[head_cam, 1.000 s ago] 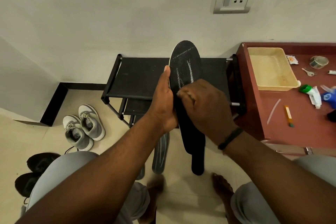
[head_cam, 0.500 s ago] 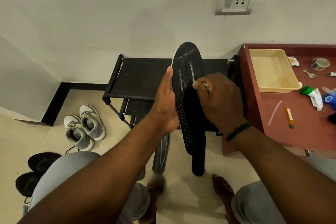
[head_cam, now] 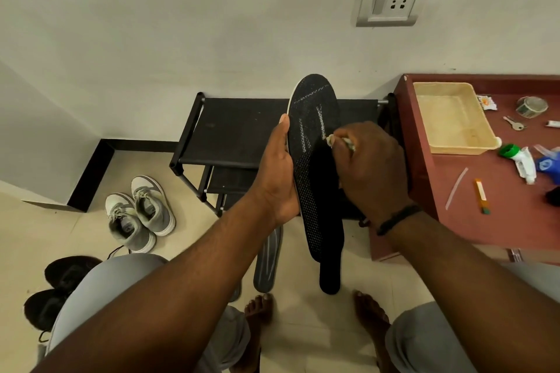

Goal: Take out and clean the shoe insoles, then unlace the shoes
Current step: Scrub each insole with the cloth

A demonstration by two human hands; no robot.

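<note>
My left hand grips a black insole by its left edge and holds it upright in front of me, toe end up. White stitched lines run across its upper half. My right hand pinches a small pale brush or cloth and presses it against the insole's right side. A second black insole hangs or stands just behind the held one. A grey insole lies on the floor below. Grey sneakers stand at the left, black shoes at the lower left.
A black shoe rack stands against the wall behind the insole. To the right is a red-brown table with a beige tray, keys, tape, a tube and small items. My bare feet and knees are below.
My right hand has moved up and to the right along the insole, uncovering its lower half. The pale cleaning tool now shows between the fingers. The left hand keeps its hold.
</note>
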